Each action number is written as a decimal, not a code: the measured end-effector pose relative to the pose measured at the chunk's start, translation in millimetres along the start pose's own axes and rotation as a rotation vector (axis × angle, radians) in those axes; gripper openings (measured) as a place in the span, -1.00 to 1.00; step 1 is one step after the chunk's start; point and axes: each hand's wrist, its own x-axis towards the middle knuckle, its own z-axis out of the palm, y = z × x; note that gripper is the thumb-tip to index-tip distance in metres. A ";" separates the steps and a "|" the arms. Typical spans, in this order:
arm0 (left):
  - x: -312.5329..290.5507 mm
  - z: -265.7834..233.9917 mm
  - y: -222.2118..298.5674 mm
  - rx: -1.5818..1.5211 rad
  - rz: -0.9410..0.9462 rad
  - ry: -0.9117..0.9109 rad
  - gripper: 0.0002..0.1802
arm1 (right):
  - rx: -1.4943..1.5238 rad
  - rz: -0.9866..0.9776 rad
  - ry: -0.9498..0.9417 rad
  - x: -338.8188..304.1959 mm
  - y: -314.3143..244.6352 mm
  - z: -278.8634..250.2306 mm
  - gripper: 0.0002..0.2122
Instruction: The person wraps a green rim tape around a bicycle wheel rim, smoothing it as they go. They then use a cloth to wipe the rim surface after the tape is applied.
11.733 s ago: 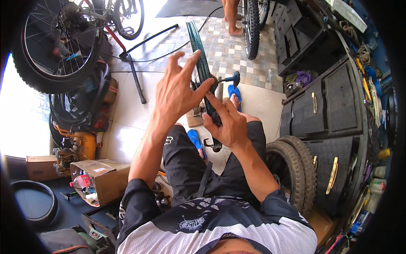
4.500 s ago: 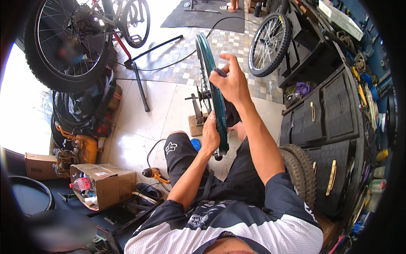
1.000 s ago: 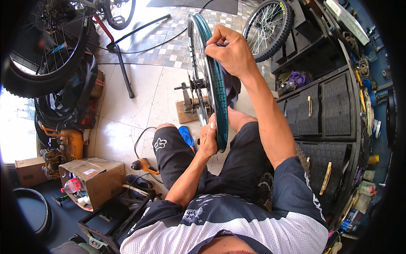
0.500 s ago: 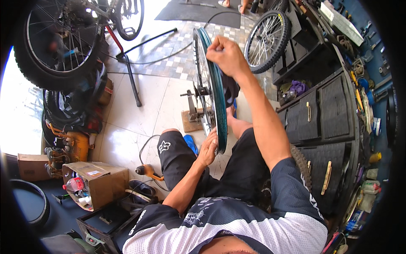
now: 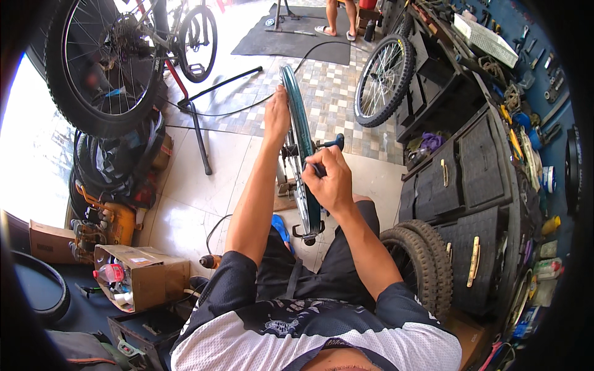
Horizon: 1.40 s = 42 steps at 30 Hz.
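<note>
A bicycle wheel with a teal rim (image 5: 299, 114) stands upright between my knees, edge toward me. It sits in a metal wheel stand (image 5: 284, 185) on a wooden block, its black caliper-like end (image 5: 308, 235) at the wheel's near edge. My left hand (image 5: 277, 117) holds the far part of the rim from its left side, fingers pressed together. On the wheel's right side, my right hand (image 5: 331, 182) is closed in a pinch against the rim; something dark shows at its fingers, too hidden to name. A dark blue handle (image 5: 335, 143) sticks out beyond it.
A raised bicycle (image 5: 108, 68) and its repair stand's leg (image 5: 199, 139) are at left. Another wheel (image 5: 385, 80) leans on dark drawers (image 5: 486, 154) at right, with knobby tyres (image 5: 427, 266) nearer me. A cardboard box (image 5: 154, 278) stands lower left. Another person's legs (image 5: 342, 18) show far off.
My left hand has gone from the wheel's near edge to its far part. My right hand has come down from the top toward me. The view has shifted slightly.
</note>
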 end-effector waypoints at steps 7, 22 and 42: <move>-26.8 14.0 10.9 -0.043 -0.245 -0.066 -0.21 | -0.124 0.019 0.022 25.7 -2.7 3.0 -0.86; -139.9 -1.0 10.5 -0.003 -0.217 -0.183 -0.45 | -0.301 0.058 -0.161 124.4 13.7 22.9 -0.89; -112.0 11.8 8.6 -0.167 -0.223 -0.029 -0.38 | -0.292 0.157 -0.148 110.8 5.4 25.6 -0.88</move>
